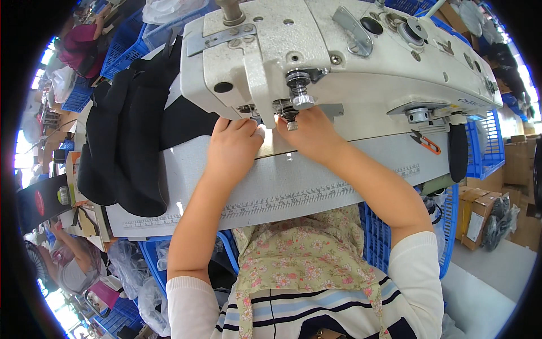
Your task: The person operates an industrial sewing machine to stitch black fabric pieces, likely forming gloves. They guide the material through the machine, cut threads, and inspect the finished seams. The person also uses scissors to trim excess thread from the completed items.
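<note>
Black fabric is stretching lengthwise from near the tabletop's left edge rightward to the left hand, the nearer one, while it and the right hand are curling their fingers beneath the sewing machine, their grip hidden from me.

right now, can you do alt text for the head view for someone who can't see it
The person's bare left hand and bare right hand are close together below the head of a white metal sewing machine. Folded black fabric lies left of them on a flat grey tabletop, small orange-handled snips to the right.
</note>
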`<control>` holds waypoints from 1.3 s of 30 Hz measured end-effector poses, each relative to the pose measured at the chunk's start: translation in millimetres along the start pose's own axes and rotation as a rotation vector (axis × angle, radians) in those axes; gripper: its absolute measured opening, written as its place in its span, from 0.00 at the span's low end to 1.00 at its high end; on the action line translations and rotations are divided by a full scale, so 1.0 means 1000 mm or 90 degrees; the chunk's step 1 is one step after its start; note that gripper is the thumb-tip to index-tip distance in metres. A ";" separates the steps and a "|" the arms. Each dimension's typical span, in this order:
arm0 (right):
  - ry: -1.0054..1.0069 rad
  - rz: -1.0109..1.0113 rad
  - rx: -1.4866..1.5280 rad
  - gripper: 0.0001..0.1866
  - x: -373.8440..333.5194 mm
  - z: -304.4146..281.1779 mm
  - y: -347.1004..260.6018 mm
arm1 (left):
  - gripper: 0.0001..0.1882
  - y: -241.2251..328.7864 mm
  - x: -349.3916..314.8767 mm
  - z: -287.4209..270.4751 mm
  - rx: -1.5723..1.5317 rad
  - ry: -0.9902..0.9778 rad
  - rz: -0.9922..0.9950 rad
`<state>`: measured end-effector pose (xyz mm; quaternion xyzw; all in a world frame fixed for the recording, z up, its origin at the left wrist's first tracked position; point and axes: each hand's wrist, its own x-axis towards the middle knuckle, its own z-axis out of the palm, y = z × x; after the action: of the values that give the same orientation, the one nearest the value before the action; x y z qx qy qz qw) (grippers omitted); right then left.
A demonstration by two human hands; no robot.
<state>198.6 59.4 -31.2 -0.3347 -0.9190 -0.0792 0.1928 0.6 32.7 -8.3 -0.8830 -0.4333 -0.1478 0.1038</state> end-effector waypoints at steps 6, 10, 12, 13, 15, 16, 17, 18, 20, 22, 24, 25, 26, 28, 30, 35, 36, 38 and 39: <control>-0.004 -0.018 -0.024 0.04 0.001 0.000 -0.003 | 0.07 0.002 -0.003 0.006 0.024 0.016 -0.002; 0.012 0.000 -0.026 0.04 -0.003 0.002 0.006 | 0.05 -0.007 -0.004 0.002 -0.018 0.072 0.017; -0.069 0.088 0.015 0.03 0.000 -0.004 0.012 | 0.06 -0.013 -0.006 0.000 -0.033 0.087 0.023; -0.058 0.088 0.013 0.03 0.000 -0.006 0.015 | 0.06 -0.014 -0.006 -0.002 -0.036 0.088 0.026; 0.016 0.040 -0.009 0.03 -0.001 -0.004 0.023 | 0.06 -0.014 -0.007 -0.002 -0.033 0.098 0.040; 0.078 -0.007 -0.029 0.03 -0.001 -0.003 0.025 | 0.07 -0.012 -0.008 -0.001 -0.026 0.107 0.050; 0.058 -0.019 -0.017 0.03 -0.001 -0.004 0.025 | 0.07 -0.010 -0.008 0.000 -0.019 0.115 0.061; 0.037 -0.032 -0.005 0.03 -0.001 -0.005 0.025 | 0.07 -0.008 -0.007 -0.001 -0.015 0.114 0.063; 0.015 -0.047 0.007 0.04 -0.003 -0.005 0.023 | 0.06 -0.004 -0.006 -0.002 -0.010 0.110 0.067; 0.014 -0.053 0.003 0.04 -0.004 -0.001 0.022 | 0.07 -0.001 -0.006 -0.001 0.006 0.097 0.075; 0.045 -0.070 -0.006 0.04 -0.004 0.000 0.018 | 0.07 0.002 -0.005 0.000 0.018 0.094 0.080; 0.061 -0.078 -0.009 0.04 -0.005 0.000 0.015 | 0.07 0.003 -0.004 -0.001 0.022 0.096 0.081; 0.055 -0.078 -0.010 0.04 -0.004 -0.001 0.012 | 0.06 0.004 -0.003 -0.001 0.026 0.097 0.082; 0.043 -0.076 -0.014 0.04 -0.001 -0.003 0.006 | 0.06 0.005 -0.003 0.002 0.034 0.094 0.074; 0.048 -0.069 -0.046 0.05 -0.001 -0.001 0.000 | 0.06 0.006 -0.002 0.003 0.036 0.090 0.067; 0.059 -0.049 -0.082 0.05 0.005 0.005 -0.007 | 0.05 0.007 -0.001 0.006 0.043 0.075 0.057; 0.045 -0.043 -0.078 0.05 0.005 0.005 -0.008 | 0.06 0.007 -0.001 0.007 0.044 0.076 0.052; 0.030 -0.038 -0.075 0.05 0.007 0.003 -0.010 | 0.07 0.006 -0.003 0.008 0.045 0.079 0.042; 0.028 -0.039 -0.074 0.05 0.007 0.003 -0.010 | 0.07 0.003 -0.005 0.009 0.027 0.095 0.052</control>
<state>185.9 57.0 -31.5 -0.3154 -0.9182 -0.1453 0.1907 2.3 30.3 -18.9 -0.8838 -0.3913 -0.1998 0.1608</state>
